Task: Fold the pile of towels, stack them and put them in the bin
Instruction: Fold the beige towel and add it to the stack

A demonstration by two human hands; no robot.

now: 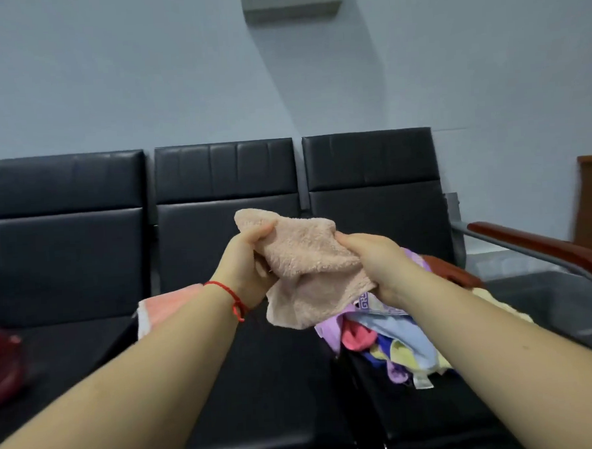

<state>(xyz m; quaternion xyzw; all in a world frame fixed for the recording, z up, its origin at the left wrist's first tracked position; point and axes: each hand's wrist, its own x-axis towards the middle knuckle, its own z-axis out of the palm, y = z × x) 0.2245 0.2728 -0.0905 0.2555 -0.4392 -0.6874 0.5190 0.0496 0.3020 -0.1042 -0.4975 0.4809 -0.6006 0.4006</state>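
Both hands hold a beige towel (310, 268) in the air above the middle seat of a black bench (225, 348). The left hand (247, 264) grips its upper corner at about ten o'clock, fingers curled into the cloth; a red string (235, 298) circles that wrist. The right hand (375, 261) clenches the towel's edge at three o'clock. The rest of the towel hangs crumpled between them. A pile of towels (386, 339) lies on the seat at four o'clock, partly under the right forearm. A pink towel (161, 307) lies at nine o'clock on the bench.
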